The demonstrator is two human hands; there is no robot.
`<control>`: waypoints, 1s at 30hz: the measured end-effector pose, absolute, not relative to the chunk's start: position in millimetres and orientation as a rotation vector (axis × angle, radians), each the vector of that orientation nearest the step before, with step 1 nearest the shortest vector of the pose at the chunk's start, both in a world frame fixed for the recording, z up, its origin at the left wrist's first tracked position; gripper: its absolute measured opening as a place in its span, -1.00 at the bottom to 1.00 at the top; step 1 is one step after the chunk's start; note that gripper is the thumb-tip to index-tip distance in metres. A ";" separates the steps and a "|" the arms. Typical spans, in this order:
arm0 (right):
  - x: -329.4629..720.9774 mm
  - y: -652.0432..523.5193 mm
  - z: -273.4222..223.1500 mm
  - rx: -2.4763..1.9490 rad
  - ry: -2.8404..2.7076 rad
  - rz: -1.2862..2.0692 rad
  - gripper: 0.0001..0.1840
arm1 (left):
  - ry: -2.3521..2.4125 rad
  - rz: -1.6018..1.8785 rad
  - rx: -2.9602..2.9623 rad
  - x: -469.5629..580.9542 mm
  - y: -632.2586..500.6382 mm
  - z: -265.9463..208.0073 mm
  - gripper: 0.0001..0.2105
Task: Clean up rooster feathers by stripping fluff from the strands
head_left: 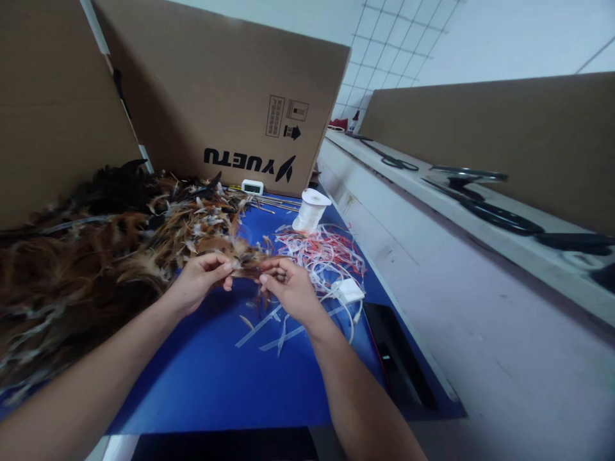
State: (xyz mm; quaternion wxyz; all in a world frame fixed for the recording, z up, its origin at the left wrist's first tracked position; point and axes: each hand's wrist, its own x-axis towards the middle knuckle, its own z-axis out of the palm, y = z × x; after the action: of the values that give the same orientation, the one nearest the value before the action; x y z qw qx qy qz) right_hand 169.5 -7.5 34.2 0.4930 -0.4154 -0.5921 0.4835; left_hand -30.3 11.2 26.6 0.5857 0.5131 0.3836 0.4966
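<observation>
Brown feathers point(247, 264) are stretched between my two hands above the blue table point(216, 378). My left hand point(204, 278) pinches their left end between thumb and fingers. At the other end, my right hand point(288, 282) has its thumb and fingertips closed on the feathers. A large heap of brown, black and white-tipped feathers point(110, 250) fills the left of the table. Clear strips point(293, 334) and one loose small feather point(246, 322) lie below my hands.
Beyond my right hand sit a tangle of red and white strips point(327, 253), a white spool point(311, 211) and a white charger with cable point(350, 291). A black flat device point(398, 355) lies at right. A cardboard box point(230, 96) stands behind; scissors point(400, 164) rest on the ledge.
</observation>
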 end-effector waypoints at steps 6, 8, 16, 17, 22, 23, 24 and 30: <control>165.3 -8.1 35.4 -1.013 -1.350 1.225 -0.84 | 0.891 1.186 1.228 -28.4 10.3 27.3 -0.83; 164.1 -8.3 35.5 -1.036 -1.340 1.227 -0.84 | 0.886 1.184 1.208 -27.7 9.6 28.3 -0.83; 162.6 -8.2 35.4 -1.065 -1.338 1.194 -0.86 | 0.891 1.212 1.171 -28.1 11.9 24.0 -0.84; 162.4 -8.3 35.0 -1.062 -1.337 1.198 -0.86 | 0.891 1.218 1.183 -28.3 12.3 22.9 -0.85; 165.0 -9.7 38.3 -1.020 -1.250 1.300 -0.79 | 0.883 1.293 1.125 -28.9 14.2 22.4 -0.85; 166.6 -9.7 40.4 -1.005 -1.214 1.313 -0.77 | 0.876 1.321 1.083 -29.1 14.7 23.3 -0.85; 168.5 -9.4 42.6 -0.984 -1.173 1.316 -0.76 | 0.866 1.354 1.038 -29.2 15.2 24.4 -0.84; 175.8 -3.6 45.6 -0.858 -0.867 1.299 -0.78 | 0.785 1.492 0.835 -27.4 16.6 30.3 -0.77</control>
State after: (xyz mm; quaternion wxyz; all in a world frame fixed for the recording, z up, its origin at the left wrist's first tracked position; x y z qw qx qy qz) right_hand 175.8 -3.6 45.6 0.6288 -0.3744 -0.3784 0.5668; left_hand -27.4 16.6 30.3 0.5892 0.3586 0.3370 0.6408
